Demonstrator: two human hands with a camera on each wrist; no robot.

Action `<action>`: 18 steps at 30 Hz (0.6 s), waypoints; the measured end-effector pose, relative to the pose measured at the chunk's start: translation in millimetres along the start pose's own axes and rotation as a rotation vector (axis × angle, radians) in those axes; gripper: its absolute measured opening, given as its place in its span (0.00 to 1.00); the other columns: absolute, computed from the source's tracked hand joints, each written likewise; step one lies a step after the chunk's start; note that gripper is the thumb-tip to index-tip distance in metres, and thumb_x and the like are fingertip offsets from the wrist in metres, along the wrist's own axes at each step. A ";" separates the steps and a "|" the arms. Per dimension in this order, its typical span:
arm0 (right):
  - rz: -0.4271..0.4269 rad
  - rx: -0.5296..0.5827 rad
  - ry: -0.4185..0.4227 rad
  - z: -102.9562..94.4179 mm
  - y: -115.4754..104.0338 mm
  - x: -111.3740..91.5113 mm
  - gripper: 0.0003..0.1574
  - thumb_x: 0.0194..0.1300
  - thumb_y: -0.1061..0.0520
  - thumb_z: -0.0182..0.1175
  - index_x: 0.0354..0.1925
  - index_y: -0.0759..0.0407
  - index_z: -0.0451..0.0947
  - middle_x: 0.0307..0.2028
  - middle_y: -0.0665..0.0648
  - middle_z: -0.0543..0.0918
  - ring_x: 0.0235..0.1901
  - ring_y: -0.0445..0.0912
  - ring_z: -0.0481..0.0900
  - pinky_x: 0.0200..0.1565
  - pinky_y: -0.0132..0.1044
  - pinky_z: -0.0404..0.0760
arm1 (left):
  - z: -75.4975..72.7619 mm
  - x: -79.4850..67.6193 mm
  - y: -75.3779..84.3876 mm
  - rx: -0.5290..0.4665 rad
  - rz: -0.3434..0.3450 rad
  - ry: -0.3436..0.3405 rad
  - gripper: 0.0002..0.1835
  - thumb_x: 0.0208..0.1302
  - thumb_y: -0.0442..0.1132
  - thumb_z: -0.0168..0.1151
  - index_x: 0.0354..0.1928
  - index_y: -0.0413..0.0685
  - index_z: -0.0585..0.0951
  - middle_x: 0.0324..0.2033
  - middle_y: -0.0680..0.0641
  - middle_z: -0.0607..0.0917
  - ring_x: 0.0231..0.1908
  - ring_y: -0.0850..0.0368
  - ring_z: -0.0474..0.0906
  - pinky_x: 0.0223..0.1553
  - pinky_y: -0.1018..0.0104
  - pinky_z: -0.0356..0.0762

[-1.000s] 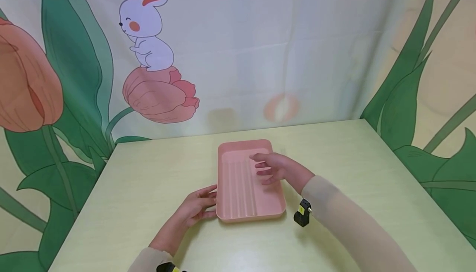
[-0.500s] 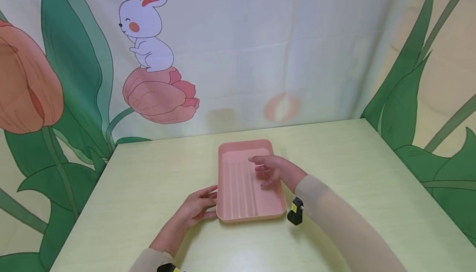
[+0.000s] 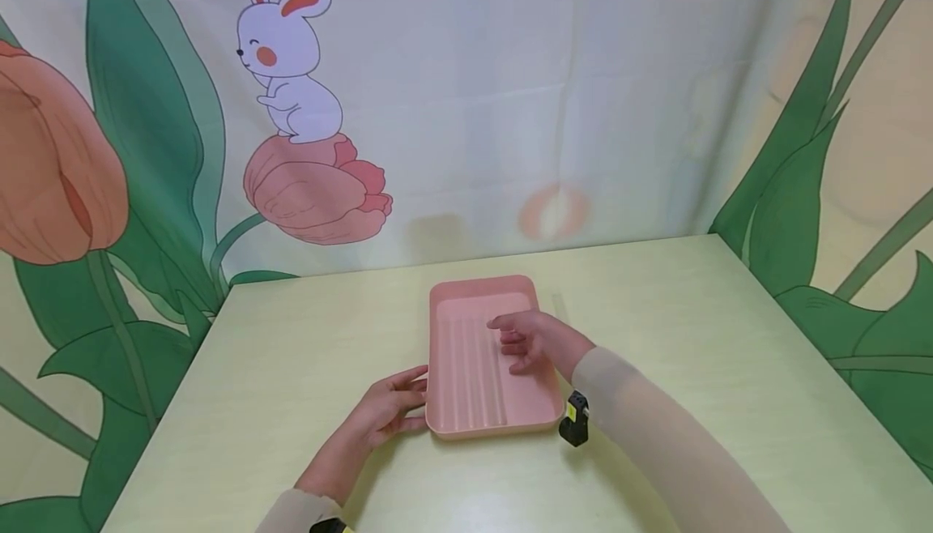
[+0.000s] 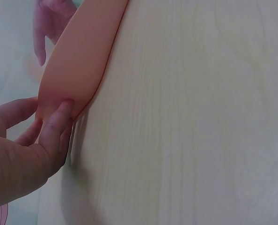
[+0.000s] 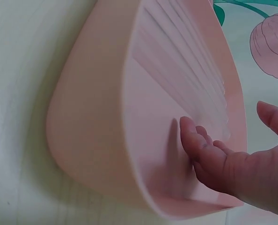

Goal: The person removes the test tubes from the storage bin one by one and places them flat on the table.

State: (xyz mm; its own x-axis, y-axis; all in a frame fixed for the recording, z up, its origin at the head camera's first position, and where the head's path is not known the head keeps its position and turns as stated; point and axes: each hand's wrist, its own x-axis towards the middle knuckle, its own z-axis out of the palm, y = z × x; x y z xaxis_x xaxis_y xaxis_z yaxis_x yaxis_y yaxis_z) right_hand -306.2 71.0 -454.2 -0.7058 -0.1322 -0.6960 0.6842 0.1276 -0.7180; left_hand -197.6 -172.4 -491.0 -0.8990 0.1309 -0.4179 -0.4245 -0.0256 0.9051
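Observation:
A shallow pink rectangular tray (image 3: 535, 403) lies on the table, with lengthwise ridges along the left part of its floor. My left hand (image 3: 389, 407) rests against the outside of the tray's left wall. Up close in the left wrist view, its fingertips (image 4: 64, 108) touch that wall, with the fingers extended and spread. Over the right half of the tray is my right hand (image 3: 538, 340), palm facing left, fingers loosely bent and holding nothing. In the right wrist view its fingertips (image 5: 187, 125) overlap the smooth part of the tray floor.
A pale wood-grain table (image 3: 291, 338) carries the tray near its middle. Behind it hangs a backdrop cloth (image 3: 466, 95) printed with a rabbit and tulips. A faint pale strip (image 3: 559, 304) shows on the tabletop just right of the tray.
My right hand has shifted slightly left and nearer to me over the tray. The left hand and the tray have kept their places.

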 end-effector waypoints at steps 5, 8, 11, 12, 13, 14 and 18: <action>-0.012 -0.029 -0.010 4.1 4.5 -2.5 0.33 0.71 0.53 0.63 0.66 0.65 0.65 0.53 0.60 0.73 0.52 0.51 0.72 0.66 0.61 0.78 | 0.3 -0.5 -0.5 0.007 0.009 -0.013 0.31 0.71 0.25 0.54 0.75 0.37 0.66 0.70 0.28 0.71 0.47 0.54 0.85 0.45 0.55 0.90; -0.041 -0.062 -0.001 6.6 8.1 -2.9 0.32 0.70 0.54 0.64 0.65 0.66 0.66 0.51 0.60 0.74 0.50 0.50 0.73 0.59 0.55 0.85 | 0.3 0.4 -1.0 0.001 0.013 -0.017 0.31 0.71 0.24 0.54 0.75 0.37 0.66 0.70 0.28 0.71 0.47 0.54 0.85 0.45 0.55 0.90; -0.071 -0.106 0.010 8.4 11.6 -2.9 0.29 0.68 0.56 0.66 0.61 0.66 0.68 0.46 0.58 0.74 0.45 0.48 0.74 0.43 0.45 0.91 | 0.1 1.5 -2.0 -0.005 0.019 -0.026 0.31 0.71 0.24 0.53 0.75 0.36 0.65 0.70 0.28 0.71 0.47 0.56 0.85 0.45 0.56 0.90; -0.080 -0.123 0.012 9.0 12.7 -3.2 0.28 0.68 0.57 0.66 0.60 0.66 0.69 0.45 0.58 0.74 0.43 0.48 0.74 0.37 0.42 0.91 | 0.0 1.7 -2.1 -0.006 0.020 -0.030 0.31 0.71 0.24 0.53 0.75 0.36 0.65 0.71 0.27 0.70 0.47 0.56 0.85 0.44 0.57 0.90; -0.091 -0.127 0.009 9.6 13.8 -4.0 0.27 0.68 0.58 0.65 0.59 0.67 0.69 0.44 0.58 0.74 0.42 0.47 0.74 0.32 0.39 0.90 | -0.4 2.1 -2.6 -0.007 0.023 -0.035 0.31 0.71 0.24 0.53 0.75 0.35 0.64 0.71 0.27 0.70 0.47 0.57 0.84 0.44 0.58 0.90; -0.099 -0.124 0.006 10.1 14.7 -5.2 0.25 0.67 0.59 0.65 0.57 0.67 0.69 0.43 0.58 0.73 0.41 0.47 0.74 0.29 0.36 0.88 | -0.8 2.2 -2.9 -0.006 0.025 -0.040 0.32 0.71 0.24 0.53 0.76 0.35 0.64 0.71 0.27 0.69 0.47 0.58 0.84 0.44 0.59 0.90; -0.166 -0.147 0.006 12.9 18.6 -11.4 0.20 0.67 0.63 0.61 0.54 0.70 0.73 0.41 0.57 0.72 0.38 0.47 0.74 0.26 0.30 0.85 | -1.7 2.3 -3.2 -0.009 0.028 -0.048 0.32 0.71 0.24 0.52 0.76 0.35 0.63 0.71 0.27 0.69 0.46 0.59 0.84 0.43 0.60 0.89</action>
State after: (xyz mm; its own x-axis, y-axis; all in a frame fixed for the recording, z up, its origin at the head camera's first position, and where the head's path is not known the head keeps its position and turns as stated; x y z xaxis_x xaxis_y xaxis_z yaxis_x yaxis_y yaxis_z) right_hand -283.0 62.2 -459.6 -0.8079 -0.1573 -0.5680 0.5247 0.2469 -0.8147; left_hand -198.6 -173.7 -495.0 -0.9042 0.1778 -0.3884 -0.4008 -0.0389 0.9153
